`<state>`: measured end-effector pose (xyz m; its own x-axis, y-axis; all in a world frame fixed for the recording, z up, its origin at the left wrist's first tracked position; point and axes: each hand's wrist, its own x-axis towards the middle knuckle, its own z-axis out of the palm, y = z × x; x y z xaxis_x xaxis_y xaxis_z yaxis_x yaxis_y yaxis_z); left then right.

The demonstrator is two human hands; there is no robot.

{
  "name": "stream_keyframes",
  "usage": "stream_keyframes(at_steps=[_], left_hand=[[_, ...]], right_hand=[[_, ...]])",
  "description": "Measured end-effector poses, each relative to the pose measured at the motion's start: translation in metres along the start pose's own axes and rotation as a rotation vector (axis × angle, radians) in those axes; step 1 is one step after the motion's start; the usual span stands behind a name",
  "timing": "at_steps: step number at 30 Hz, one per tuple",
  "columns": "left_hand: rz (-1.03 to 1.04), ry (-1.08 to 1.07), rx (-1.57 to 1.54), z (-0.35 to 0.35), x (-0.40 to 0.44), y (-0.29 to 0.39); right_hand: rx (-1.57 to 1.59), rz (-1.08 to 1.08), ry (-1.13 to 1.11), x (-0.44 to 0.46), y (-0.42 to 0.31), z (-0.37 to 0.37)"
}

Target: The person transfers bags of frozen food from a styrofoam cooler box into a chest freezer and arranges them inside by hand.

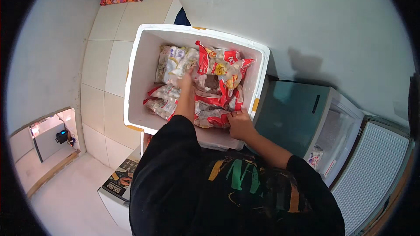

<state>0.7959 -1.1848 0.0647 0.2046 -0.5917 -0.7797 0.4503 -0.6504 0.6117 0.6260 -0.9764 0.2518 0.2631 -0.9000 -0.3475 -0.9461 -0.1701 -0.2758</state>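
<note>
- Below, inside a white box (145, 74), the left hand (187, 79) is at a pale bag (176, 53); its openness I cannot tell.
- Right hand (240, 125): fingers (235, 115) curled, touching a red bag (211, 120); grip uncertain.

The grip of the left hand (185, 80) is blurred to me; red-and-clear plastic bags (219, 68), their fine print unreadable, hide much of the bottom of the white foam box (141, 91).
</note>
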Motion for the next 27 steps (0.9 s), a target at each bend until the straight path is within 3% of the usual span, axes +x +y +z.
stream_keyframes(at_steps=[1, 2, 3, 5, 9, 11, 12, 13, 15, 16, 17, 19, 20, 22, 24, 27], left_hand=[[0.292, 0.14, 0.137, 0.002, -0.003, 0.001], [0.488, 0.1, 0.27, 0.012, -0.053, 0.032], [0.493, 0.097, 0.273, 0.011, -0.065, 0.048], [0.736, 0.156, 0.634, -0.001, -0.078, 0.079], [0.844, 0.245, 0.758, -0.027, -0.112, 0.125], [0.815, 0.203, 0.605, -0.049, -0.106, 0.135], [0.677, 0.125, 0.508, -0.046, -0.142, 0.147], [0.683, 0.129, 0.503, -0.053, -0.154, 0.153], [0.611, -0.08, 0.399, -0.067, -0.173, 0.158], [0.619, -0.095, 0.362, -0.07, -0.184, 0.156], [0.618, -0.083, 0.352, -0.074, -0.189, 0.153], [0.431, -0.241, 0.305, -0.085, -0.196, 0.148], [0.345, -0.382, 0.212, -0.094, -0.181, 0.135], [0.287, -0.438, 0.172, -0.093, -0.184, 0.119], [0.26, -0.466, 0.112, -0.084, -0.19, 0.109], [0.209, -0.465, 0.074, -0.075, -0.19, 0.098]], right_hand=[[0.003, 0.0, 0.006, 0.0, 0.0, 0.0], [-0.017, -0.012, -0.024, 0.0, 0.0, -0.003], [-0.037, -0.024, -0.054, -0.001, 0.001, -0.005], [-0.061, -0.016, -0.066, -0.002, 0.001, -0.004], [-0.083, -0.019, -0.097, -0.001, 0.001, -0.003], [-0.081, -0.024, -0.118, -0.002, 0.001, -0.007], [-0.079, -0.023, -0.15, 0.0, -0.002, -0.013], [-0.084, -0.03, -0.145, 0.001, -0.004, -0.019], [0.291, 0.065, -0.053, 0.005, -0.013, -0.045], [0.513, 0.174, -0.109, 0.017, -0.011, -0.04], [0.85, 0.167, 0.13, 0.036, -0.007, -0.008], [1.188, 0.148, 0.362, 0.065, -0.005, 0.011], [1.263, 0.077, 0.383, 0.079, -0.005, -0.005], [1.332, -0.001, 0.41, 0.094, -0.005, -0.043], [1.415, 0.043, -0.079, 0.094, -0.001, -0.071], [1.301, 0.162, 0.114, 0.1, 0.012, -0.032]])
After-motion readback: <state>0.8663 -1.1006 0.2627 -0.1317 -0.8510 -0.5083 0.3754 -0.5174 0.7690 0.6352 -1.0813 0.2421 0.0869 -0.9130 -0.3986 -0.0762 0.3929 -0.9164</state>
